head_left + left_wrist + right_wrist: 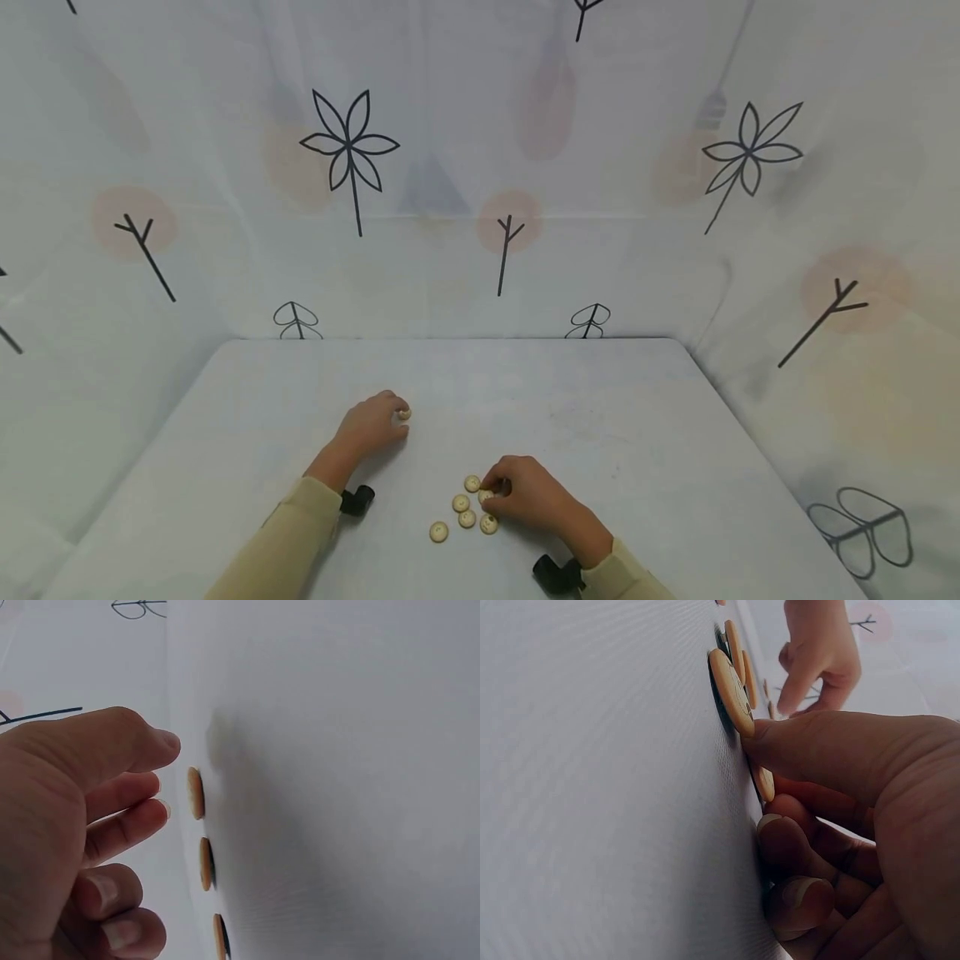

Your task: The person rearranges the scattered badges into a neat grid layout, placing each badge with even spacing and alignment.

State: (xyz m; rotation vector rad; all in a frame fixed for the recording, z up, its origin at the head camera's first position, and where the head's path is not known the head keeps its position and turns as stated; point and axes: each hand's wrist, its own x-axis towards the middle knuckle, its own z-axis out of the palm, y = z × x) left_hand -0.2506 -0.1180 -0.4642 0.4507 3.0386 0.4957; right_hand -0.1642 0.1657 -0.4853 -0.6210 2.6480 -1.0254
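Here, a person sits at a white table with both hands down on it. The right hand is near the person, at a small bunch of round, cream buttons. Its fingers are curled, and the thumb and fingertips press on one button at the right side of the bunch. In the right wrist view the thumb touches the edge of a button that lies flat on the table, and another button shows under the bent fingers. The other buttons in the bunch lie loose on the table, just left of that hand and close to each other. The left hand is farther away and to the left, well apart from the bunch. A single button sits right at its fingertips, and the fingers are bent over it, but I cannot tell if they pinch it. A wall of white cloth with drawn flowers stands behind the table. Both arms wear pale yellow sleeves, and a black strap sits at each wrist.
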